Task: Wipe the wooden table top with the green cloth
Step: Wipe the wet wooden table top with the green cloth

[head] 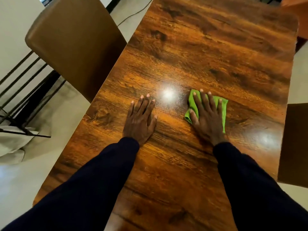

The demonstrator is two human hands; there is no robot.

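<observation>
Right hand (207,115) lying spread flat, pressing green cloth (221,105) onto bench (208,47), right of frame centre. Left hand (140,119) resting spread on bare wood. Cloth seemingly bunching under thumb; uneven pressure risking streaks, missed patches.

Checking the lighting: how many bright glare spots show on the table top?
2. One glare spot lies on the wooden table top between the left hand and the green cloth; the other is near the right edge, beyond the right hand. Sleeves may hide more.
</observation>
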